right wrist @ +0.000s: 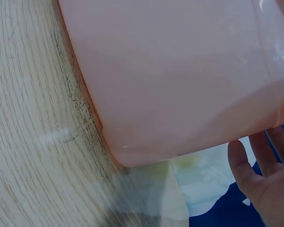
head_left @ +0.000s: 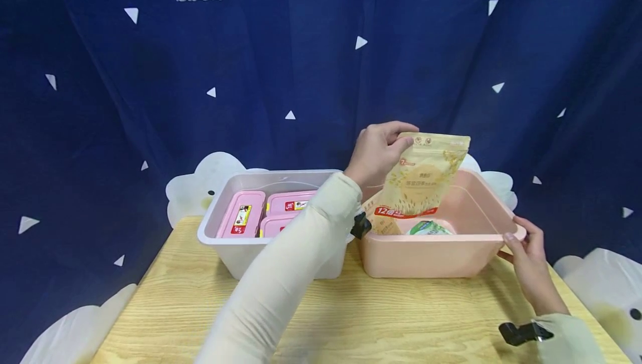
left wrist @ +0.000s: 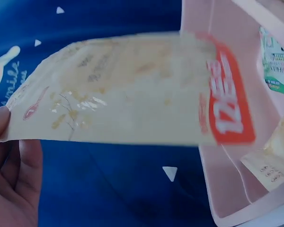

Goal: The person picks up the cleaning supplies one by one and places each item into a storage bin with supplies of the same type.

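My left hand [head_left: 379,151] pinches the top corner of a pale yellow stand-up pouch [head_left: 423,177] with a red band along its bottom. The pouch hangs over the pink plastic bin [head_left: 416,255], its lower edge overlapping the bin's opening in the head view. My right hand [head_left: 533,266] holds the bin's near right corner, thumb on the rim and fingers beneath it. Inside the bin lie a green and white packet [head_left: 429,228] and another yellow pouch [head_left: 385,226]; the left wrist view shows part of that pouch [left wrist: 274,158] too.
A whitish bin [head_left: 281,177] stands left of the pink one, holding several pink lidded boxes [head_left: 234,216]; my left forearm covers part of it. Both bins sit on a wood-grain table [head_left: 351,319]. Behind hangs a dark blue curtain [head_left: 321,63] with white triangles.
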